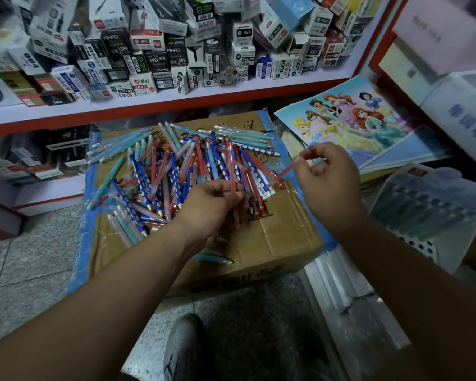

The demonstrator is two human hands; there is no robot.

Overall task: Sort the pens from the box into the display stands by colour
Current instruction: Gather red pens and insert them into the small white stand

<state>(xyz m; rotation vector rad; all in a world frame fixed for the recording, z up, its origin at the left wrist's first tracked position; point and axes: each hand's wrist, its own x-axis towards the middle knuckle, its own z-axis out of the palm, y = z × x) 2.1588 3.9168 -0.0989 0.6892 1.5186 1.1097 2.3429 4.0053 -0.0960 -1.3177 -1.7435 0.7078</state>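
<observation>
Cardboard box [280, 235] carries slim plastic pens [160, 171]; left grip [212, 204] pinches red pens [232, 182], right grip [327, 174] a red pen [283, 173].

A white shelf with a red front edge [176, 101] carries a jumbled heap of small printed stationery cartons [160, 50]. To the right lies a glossy cartoon-princess picture book [349, 116]. Below, a grey shoe [182, 345] stands on the speckled grey tile floor [25, 270], near clear plastic packets [349, 298].

1. One wide-angle view, worn on the head, looks forward and steeply down from close above the cardboard box [286, 237].
2. The shelf [176, 99] fills the far side; the floor [25, 270] and a shoe [183, 347] lie at the near edge.
</observation>
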